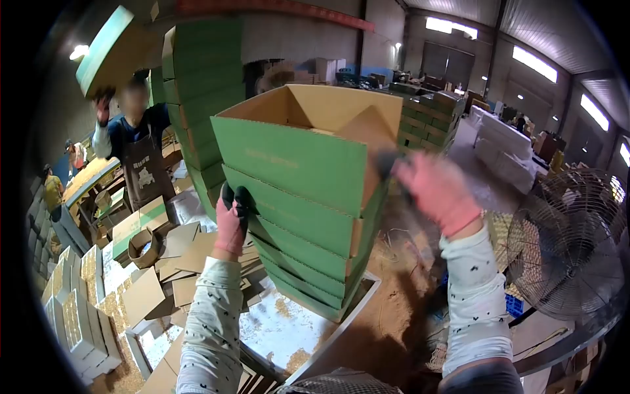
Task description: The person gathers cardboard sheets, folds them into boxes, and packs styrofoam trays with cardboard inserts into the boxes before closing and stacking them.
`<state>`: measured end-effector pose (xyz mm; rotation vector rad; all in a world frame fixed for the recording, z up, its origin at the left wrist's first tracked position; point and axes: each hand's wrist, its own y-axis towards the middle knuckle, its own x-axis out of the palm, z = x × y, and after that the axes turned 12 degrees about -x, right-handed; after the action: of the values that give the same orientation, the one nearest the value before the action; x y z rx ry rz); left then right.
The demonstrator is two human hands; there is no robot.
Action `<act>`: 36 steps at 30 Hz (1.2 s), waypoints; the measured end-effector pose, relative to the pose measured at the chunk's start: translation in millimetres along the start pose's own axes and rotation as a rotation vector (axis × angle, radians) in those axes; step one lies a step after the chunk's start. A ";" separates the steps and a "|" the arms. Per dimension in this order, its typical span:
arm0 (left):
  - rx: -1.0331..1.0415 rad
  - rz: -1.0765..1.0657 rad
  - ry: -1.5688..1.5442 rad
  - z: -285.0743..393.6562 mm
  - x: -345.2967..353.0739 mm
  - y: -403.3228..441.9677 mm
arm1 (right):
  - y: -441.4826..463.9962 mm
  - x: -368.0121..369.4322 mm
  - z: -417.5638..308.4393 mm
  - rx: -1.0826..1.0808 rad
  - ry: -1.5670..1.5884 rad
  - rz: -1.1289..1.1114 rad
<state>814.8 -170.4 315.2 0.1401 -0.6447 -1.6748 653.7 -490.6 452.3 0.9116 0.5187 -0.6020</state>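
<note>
A tall stack of open green cardboard boxes (289, 203) leans slightly in front of me, with brown insides showing in the top one. My left hand (231, 220), in a pink glove with dark fingertips, grips the left corner of the stack just below the top box. A brown cardboard sheet (371, 128) stands tilted at the top box's right rim. My right hand (430, 187), gloved alike and blurred by motion, has its fingers closed at the sheet's lower right corner; their exact grip is smeared.
A white-topped surface (282, 328) bears the stack. Loose cardboard pieces (187, 262) lie to the left. Another green stack (200, 111) rises behind. A co-worker (141, 138) holds up a box (108, 56). At right stands a large caged fan (567, 246).
</note>
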 end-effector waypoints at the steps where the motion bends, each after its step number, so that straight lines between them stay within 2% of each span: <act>1: 0.031 0.010 -0.082 -9.5 1.6 0.8 | 21.4 -5.4 5.2 0.211 0.168 0.310; 2: -0.026 0.051 -0.153 -8.5 7.3 0.1 | 45.5 4.7 8.9 0.340 0.248 0.585; 3: -0.054 0.063 -0.143 -7.6 6.7 1.7 | 61.0 5.7 -1.7 0.448 0.244 0.320; 5: -0.153 0.156 0.120 3.6 5.1 -4.1 | 64.8 80.3 16.3 0.258 0.294 0.131; 7: -0.221 -0.036 0.313 0.9 -26.1 -29.6 | 53.5 99.6 33.3 0.079 0.251 0.182; 8: -0.469 -0.113 0.383 3.8 -53.7 -59.9 | 36.7 111.9 43.6 -0.009 0.244 0.283; 9: -0.407 -0.325 0.916 24.2 -90.2 -87.9 | 27.0 100.2 31.5 0.229 0.819 0.382; 10: -0.546 -0.433 1.130 41.5 -126.9 -123.5 | 17.4 87.4 19.0 0.484 1.363 0.646; 11: -0.695 -0.557 1.327 56.9 -164.4 -159.8 | 11.1 51.4 -26.1 0.699 1.253 0.807; 12: -0.875 -0.507 1.406 60.8 -215.0 -196.0 | 5.1 15.6 -71.0 0.911 1.134 0.963; 13: -1.063 -0.475 1.475 65.4 -258.2 -232.5 | -3.5 -12.1 -118.7 0.516 0.856 1.080; 14: -1.280 -0.326 1.684 77.1 -278.9 -262.7 | -17.0 -24.2 -160.7 0.293 0.836 1.106; 15: -1.479 -0.177 1.894 88.8 -298.9 -287.7 | -27.6 -30.6 -202.1 0.144 0.963 1.047; 17: -1.295 -0.137 2.066 81.0 -363.5 -342.7 | -36.6 -44.4 -275.5 -0.036 1.218 0.774; 18: -1.277 -0.110 2.003 77.5 -382.8 -358.4 | -34.2 -51.5 -306.1 -0.114 1.288 0.622; 19: -1.316 -0.034 1.722 74.8 -398.5 -375.6 | -31.1 -58.8 -328.8 -0.183 1.313 0.511; 20: -1.218 -0.029 1.776 80.7 -398.8 -383.5 | -24.7 -66.9 -346.0 -0.253 1.323 0.428; 23: -0.883 0.099 1.784 98.2 -390.3 -388.9 | 6.3 -100.1 -373.8 -0.442 1.274 0.338; 25: -0.751 0.299 1.617 119.1 -383.9 -381.2 | 35.0 -126.7 -387.8 -0.580 1.192 0.334; 26: -0.704 0.286 1.642 155.7 -361.4 -363.0 | 49.1 -140.8 -396.6 -0.650 1.141 0.340; 27: -0.509 0.290 1.697 178.4 -350.2 -354.1 | 64.5 -157.0 -404.1 -0.716 1.072 0.354; 28: -0.468 0.307 1.652 210.3 -327.3 -342.7 | 78.3 -171.7 -413.6 -0.774 0.996 0.369; 30: -0.272 0.231 1.792 260.5 -285.3 -337.0 | 99.6 -184.9 -436.7 -0.875 0.808 0.328; 31: -0.385 0.190 1.817 268.5 -267.9 -340.5 | 105.6 -174.5 -448.9 -0.924 0.720 0.212; 33: -0.132 0.322 1.926 258.4 -246.4 -367.4 | 101.4 -121.0 -473.5 -1.024 0.600 -0.156; 35: -0.134 0.340 1.797 272.0 -221.1 -392.2 | 120.1 -112.7 -468.0 -1.049 0.723 -0.293; 36: -0.044 0.311 1.788 273.0 -213.6 -410.6 | 129.2 -105.2 -467.2 -1.006 0.962 -0.505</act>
<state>384.2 150.0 288.6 1.2329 0.7029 -0.7184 590.9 -8.6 353.2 0.0165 1.7590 -0.2260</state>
